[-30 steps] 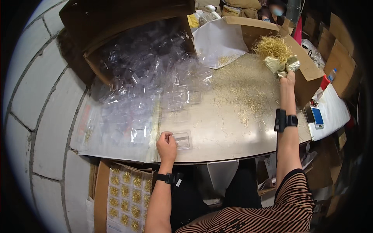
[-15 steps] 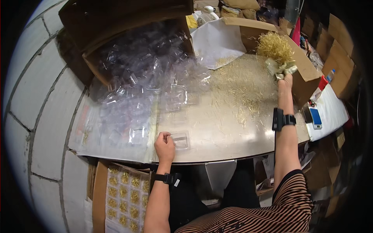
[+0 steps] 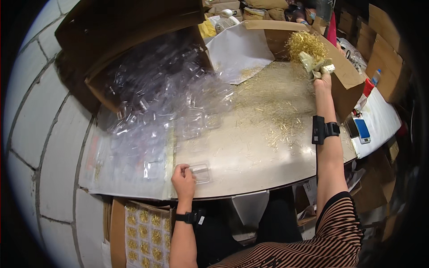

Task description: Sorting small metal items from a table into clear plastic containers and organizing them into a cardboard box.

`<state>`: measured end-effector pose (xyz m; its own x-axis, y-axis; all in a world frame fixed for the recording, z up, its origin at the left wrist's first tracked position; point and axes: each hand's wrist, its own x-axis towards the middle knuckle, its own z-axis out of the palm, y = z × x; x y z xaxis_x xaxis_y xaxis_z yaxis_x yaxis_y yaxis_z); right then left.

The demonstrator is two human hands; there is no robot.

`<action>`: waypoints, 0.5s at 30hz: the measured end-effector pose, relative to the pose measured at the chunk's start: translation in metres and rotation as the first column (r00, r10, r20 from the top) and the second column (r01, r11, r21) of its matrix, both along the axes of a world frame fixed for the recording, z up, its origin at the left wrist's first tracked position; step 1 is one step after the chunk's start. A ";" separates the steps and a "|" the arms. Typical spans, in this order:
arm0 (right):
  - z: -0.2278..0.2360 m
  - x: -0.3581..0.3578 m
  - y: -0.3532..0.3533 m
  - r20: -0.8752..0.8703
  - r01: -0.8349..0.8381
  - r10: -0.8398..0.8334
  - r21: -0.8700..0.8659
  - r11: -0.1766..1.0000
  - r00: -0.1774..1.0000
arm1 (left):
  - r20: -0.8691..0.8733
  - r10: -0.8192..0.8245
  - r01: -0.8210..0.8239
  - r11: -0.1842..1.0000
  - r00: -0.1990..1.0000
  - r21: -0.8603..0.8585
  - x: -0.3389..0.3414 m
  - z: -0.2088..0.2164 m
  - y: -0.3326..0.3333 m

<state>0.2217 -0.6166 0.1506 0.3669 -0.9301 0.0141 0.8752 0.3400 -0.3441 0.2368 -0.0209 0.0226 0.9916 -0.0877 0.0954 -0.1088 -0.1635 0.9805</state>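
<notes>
Near the table's front edge, my left hand (image 3: 183, 181) has its fingers curled at the left edge of a small, shallow clear plastic box (image 3: 202, 173), which lies on the table. My right arm reaches to the far right. There my right hand (image 3: 322, 81) is against a heap of thin gold-coloured metal pins (image 3: 306, 45). Pale gold, shiny crumpled material (image 3: 316, 63) covers its fingers or lies in them; I cannot tell which. Loose pins (image 3: 283, 127) are strewn over the tabletop between the heap and the boxes.
Many clear plastic boxes (image 3: 156, 98) spill from a large carton (image 3: 129, 31) at the left. Cardboard walls (image 3: 346, 73) border the table's right side. A small scale (image 3: 362, 129) sits beyond it. Below the front edge, a carton (image 3: 118, 232) holds rows of filled boxes (image 3: 144, 231).
The view has shifted slightly. My left hand stays at the clear box. At the heap of pins, my right hand and the shiny material on its fingers have turned a little.
</notes>
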 end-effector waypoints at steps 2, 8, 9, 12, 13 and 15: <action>0.002 0.015 -0.002 0.033 -0.029 0.027 0.073 0.997 0.999 | -0.047 0.014 -0.015 0.999 0.999 -0.029 -0.002 0.005 0.003; -0.047 0.034 -0.069 0.035 -0.022 0.020 0.051 0.998 0.999 | -0.033 0.058 -0.059 0.997 0.998 -0.058 -0.013 0.025 -0.006; -0.054 0.044 -0.066 0.043 -0.032 0.030 0.061 0.998 0.999 | -0.025 0.068 -0.070 0.996 0.997 -0.048 -0.014 0.024 -0.004; -0.080 0.043 -0.066 -0.058 0.076 -0.071 0.080 0.994 0.996 | -0.078 0.080 -0.083 0.996 0.994 -0.035 -0.016 0.020 0.001; -0.086 0.040 -0.069 -0.053 0.078 -0.074 0.087 0.993 0.996 | -0.072 0.078 -0.080 0.996 0.994 -0.029 -0.014 0.017 0.000; -0.089 0.026 -0.064 -0.095 0.075 -0.062 0.151 0.986 0.994 | -0.041 0.069 -0.070 0.997 0.997 -0.026 -0.014 0.015 0.003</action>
